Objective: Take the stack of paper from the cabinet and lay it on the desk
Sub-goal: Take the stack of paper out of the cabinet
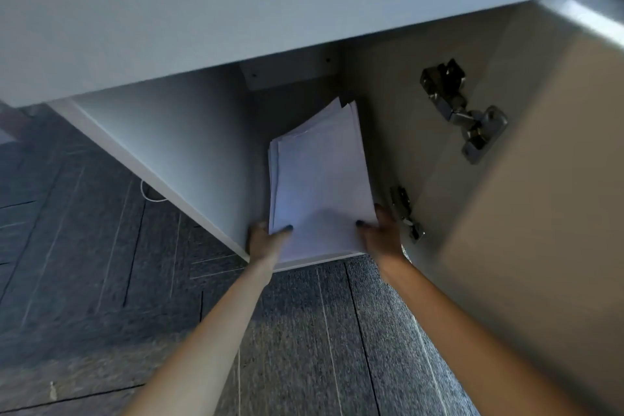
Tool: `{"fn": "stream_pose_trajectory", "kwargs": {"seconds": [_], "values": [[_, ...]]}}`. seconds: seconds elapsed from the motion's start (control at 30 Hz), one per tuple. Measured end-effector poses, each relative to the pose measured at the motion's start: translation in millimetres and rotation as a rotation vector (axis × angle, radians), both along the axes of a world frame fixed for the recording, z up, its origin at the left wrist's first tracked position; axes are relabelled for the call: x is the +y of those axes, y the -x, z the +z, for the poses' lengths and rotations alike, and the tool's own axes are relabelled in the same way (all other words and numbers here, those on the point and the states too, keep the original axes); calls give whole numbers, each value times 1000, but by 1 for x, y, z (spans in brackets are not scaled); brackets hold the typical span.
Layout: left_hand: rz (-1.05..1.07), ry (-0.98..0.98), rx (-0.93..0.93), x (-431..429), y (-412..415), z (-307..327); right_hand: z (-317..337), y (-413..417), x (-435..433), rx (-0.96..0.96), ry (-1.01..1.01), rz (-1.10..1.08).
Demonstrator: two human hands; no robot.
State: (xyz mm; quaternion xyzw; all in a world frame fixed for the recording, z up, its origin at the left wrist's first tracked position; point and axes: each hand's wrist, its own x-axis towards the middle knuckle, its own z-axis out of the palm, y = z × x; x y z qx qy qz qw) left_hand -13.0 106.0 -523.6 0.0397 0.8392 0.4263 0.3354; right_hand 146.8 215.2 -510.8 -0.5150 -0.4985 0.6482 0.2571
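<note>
At the far left lies grey carpet floor (pixel 84 246) in square tiles, with a thin white cord (pixel 148 194) looping out from behind the cabinet's left side panel (pixel 162 152). Above it all, the pale desk (pixel 236 3) top spans the upper part of the view, with the open cabinet (pixel 290 78) beneath it.

The left hand (pixel 265 240) grips the near left corner of the stack of paper (pixel 319 179), thumb on top of the sheets and the remaining fingers hidden beneath them. The stack sits inside the cabinet, its near edge at the front lip of the bottom shelf (pixel 320 260), and its far end fans out slightly, the sheets not squared. Whether it rests flat on the shelf or is lifted off it cannot be told.

The right hand (pixel 381 233) clamps the near right corner the same way, thumb pressed on the top sheet. Both forearms reach in from the bottom of the view.

Right of the hands, the cabinet door (pixel 523 196) stands swung open, with 2 metal hinges on its inner face: a lower hinge (pixel 407 213) just beside the right hand and an upper hinge (pixel 462 111) farther up.
</note>
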Motion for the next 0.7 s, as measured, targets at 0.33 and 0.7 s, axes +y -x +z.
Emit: {"fn": "stream_pose_trajectory", "kwargs": {"seconds": [0.33,0.7], "values": [[55,-517,-597,-50,-33,80,55,-50,-31,97,-6,16],[-218,-372,-525,-83,-67,141,108,-104,-69,82,0,110]]}}
